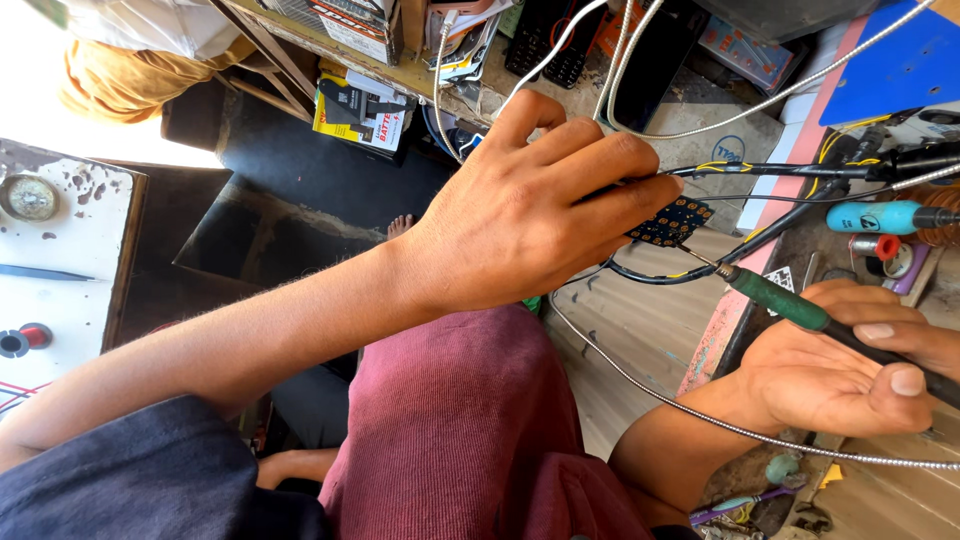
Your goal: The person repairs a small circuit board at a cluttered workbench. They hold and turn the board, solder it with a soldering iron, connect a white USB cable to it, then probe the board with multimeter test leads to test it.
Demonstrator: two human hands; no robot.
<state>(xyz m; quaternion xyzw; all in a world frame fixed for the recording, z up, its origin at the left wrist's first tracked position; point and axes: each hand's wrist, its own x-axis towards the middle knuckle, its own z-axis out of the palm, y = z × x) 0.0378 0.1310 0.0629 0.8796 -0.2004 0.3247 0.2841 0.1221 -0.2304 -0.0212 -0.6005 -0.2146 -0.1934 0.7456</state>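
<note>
Left hand [530, 215], fingers pinched on a small dark circuit board [672, 221] held above the lap; right hand [850, 365], palm up, fingers curled around a green-handled soldering iron [790, 302], its tip just beside the board, amid black cables [780, 225].

Small dark board [672, 221], seemingly tilted
</note>
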